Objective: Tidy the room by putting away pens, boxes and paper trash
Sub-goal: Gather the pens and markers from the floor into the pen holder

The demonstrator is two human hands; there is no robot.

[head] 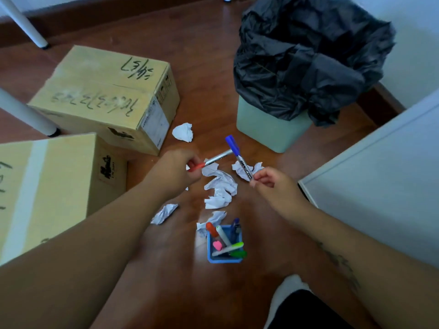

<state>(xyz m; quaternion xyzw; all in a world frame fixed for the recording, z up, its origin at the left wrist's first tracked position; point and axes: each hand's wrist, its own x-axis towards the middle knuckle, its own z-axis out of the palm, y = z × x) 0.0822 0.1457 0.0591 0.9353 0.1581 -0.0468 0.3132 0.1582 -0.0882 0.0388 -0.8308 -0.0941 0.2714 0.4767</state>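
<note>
Wooden floor (204, 67), 2 cardboard boxes (104, 96) left, lined bin (273, 129) far right. Left hand (175, 172) pinching red-capped pen (213, 160); right hand (268, 179) pinching blue-capped pen (237, 155), over crumpled paper (221, 186).

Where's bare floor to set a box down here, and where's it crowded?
Bare floor lies between the far cardboard box and the lined bin, back to the wall. A smaller patch sits right of the blue pen holder, toward the white panel. Crowded: crumpled paper litters the middle, under both hands.
</note>
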